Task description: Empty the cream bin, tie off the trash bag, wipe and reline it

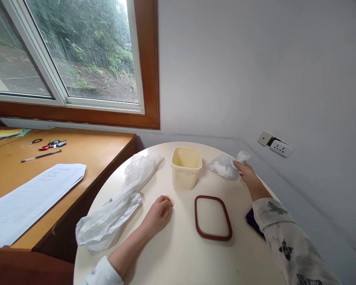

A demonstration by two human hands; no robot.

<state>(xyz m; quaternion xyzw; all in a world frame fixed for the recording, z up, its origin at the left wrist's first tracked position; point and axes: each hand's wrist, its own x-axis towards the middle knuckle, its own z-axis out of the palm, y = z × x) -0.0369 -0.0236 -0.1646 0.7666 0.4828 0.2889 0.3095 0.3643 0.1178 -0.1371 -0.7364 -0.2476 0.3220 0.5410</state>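
Observation:
My right hand (242, 169) is closed round the gathered neck of a clear plastic bag (225, 166), which rests on the round table's far right with something pale inside that I cannot make out. My left hand (162, 209) lies on the table with its fingers loosely curled in, nothing seen in them. Between and beyond the hands stands a cream plastic container (186, 174), upright and open at the top. Nearer to me lies a rounded rectangular lid (213, 238) with a brown rim and a pale middle. A crumpled, translucent plastic bag (124, 206) stretches along the table's left side.
The round cream table (178, 261) stands against a white wall. At left is a wooden desk (106, 154) with papers (41, 202), a pen (41, 156) and keys (55, 143). Something dark (253, 221) lies under my right forearm. A wall socket (281, 148) is at right.

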